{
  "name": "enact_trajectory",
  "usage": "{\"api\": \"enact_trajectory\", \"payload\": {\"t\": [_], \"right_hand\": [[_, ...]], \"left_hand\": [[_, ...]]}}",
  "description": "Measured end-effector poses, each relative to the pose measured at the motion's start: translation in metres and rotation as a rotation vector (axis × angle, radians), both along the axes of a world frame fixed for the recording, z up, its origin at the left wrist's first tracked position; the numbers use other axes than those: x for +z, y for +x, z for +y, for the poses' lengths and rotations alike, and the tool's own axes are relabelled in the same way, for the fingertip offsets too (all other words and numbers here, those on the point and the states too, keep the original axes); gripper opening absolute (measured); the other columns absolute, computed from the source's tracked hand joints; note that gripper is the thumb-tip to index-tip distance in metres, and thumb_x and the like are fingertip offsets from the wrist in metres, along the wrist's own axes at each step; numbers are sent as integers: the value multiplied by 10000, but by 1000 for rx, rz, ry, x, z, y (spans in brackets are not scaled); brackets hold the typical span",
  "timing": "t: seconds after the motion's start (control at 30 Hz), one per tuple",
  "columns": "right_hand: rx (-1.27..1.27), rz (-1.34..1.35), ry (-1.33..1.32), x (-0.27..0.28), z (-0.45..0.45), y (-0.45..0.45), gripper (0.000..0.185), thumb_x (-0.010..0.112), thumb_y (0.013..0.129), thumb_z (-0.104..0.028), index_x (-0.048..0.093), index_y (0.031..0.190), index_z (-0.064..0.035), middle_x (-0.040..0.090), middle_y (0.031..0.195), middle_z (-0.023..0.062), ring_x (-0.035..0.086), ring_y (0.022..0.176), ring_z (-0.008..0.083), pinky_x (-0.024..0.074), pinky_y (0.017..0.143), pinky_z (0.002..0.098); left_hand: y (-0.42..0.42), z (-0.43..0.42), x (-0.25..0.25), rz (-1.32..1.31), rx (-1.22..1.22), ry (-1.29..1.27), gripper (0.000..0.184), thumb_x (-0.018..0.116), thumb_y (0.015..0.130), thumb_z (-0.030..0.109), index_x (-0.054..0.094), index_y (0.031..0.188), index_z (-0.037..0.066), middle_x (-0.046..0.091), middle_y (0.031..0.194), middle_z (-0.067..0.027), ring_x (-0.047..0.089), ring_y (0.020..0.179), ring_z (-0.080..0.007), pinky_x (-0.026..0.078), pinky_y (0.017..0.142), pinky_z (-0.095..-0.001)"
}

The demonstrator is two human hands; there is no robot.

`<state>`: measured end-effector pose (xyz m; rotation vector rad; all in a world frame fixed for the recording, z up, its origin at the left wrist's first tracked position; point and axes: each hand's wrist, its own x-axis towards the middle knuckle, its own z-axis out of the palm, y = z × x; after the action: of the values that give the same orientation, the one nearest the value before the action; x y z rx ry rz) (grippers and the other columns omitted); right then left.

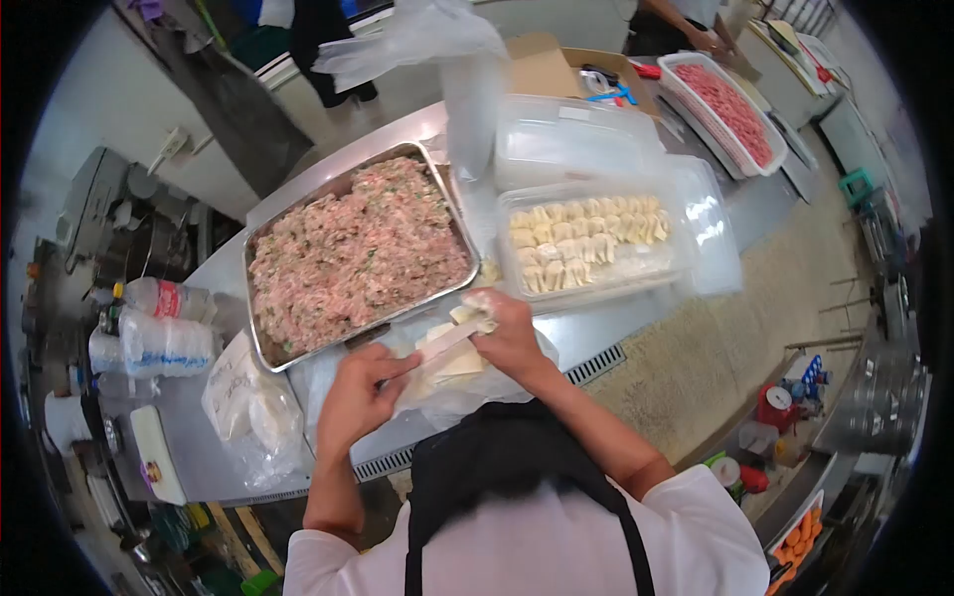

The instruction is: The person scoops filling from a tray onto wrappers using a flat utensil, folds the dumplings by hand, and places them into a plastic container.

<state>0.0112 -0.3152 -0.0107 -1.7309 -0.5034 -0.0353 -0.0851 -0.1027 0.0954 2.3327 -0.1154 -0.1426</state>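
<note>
Beside the tray (376,322), the left hand (358,391) is gripping a flat stick (445,346); the right hand (507,336) is cradling dough (481,306) (light, even support is probably preventing tears).

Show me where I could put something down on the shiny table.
Try the bare steel between the dumpling box and the slotted edge, or the patch between the white board and plastic bag. It's crowded around the left hand, right hand and meat tray.

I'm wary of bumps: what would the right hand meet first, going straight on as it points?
Likely the nearest corner of the metal tray, though the right hand might pass above; depth is unclear.
</note>
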Motion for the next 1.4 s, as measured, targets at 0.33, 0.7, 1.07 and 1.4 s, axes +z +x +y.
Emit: {"api": "enact_trajectory", "payload": {"t": [0.33,0.7,1.07,1.4], "right_hand": [[-434,160,43,57,-139,69,375,602,1003,-338,685,941,23,651,712,63,585,675,145,459,605,331],[-286,-72,-792,46,-191,116,316,808,740,-152,624,933,18,676,945,202,656,901,376,516,786,422],[-425,-91,-829,48,-179,112,463,897,598,-113,641,971,-15,692,895,137,676,774,313,541,708,381],[406,-242,-478,-36,16,-15,181,757,744,-97,701,900,-27,678,867,146,658,876,352,539,790,417]], "left_hand": [[-15,43,19,-179,338,-299,397,639,795,-117,710,1172,-17,597,911,-44,526,807,-110,393,699,-206],[-13,37,-3,-176,341,-305,427,648,772,-106,706,1183,-8,467,754,-8,420,700,-105,338,622,-239],[-23,47,-19,-168,395,-313,406,662,803,-64,691,1204,-9,480,766,-4,426,708,-96,346,613,-237],[-28,41,-54,-98,487,-363,362,685,882,37,674,1244,38,594,822,-34,485,695,-121,418,629,-285]]}}
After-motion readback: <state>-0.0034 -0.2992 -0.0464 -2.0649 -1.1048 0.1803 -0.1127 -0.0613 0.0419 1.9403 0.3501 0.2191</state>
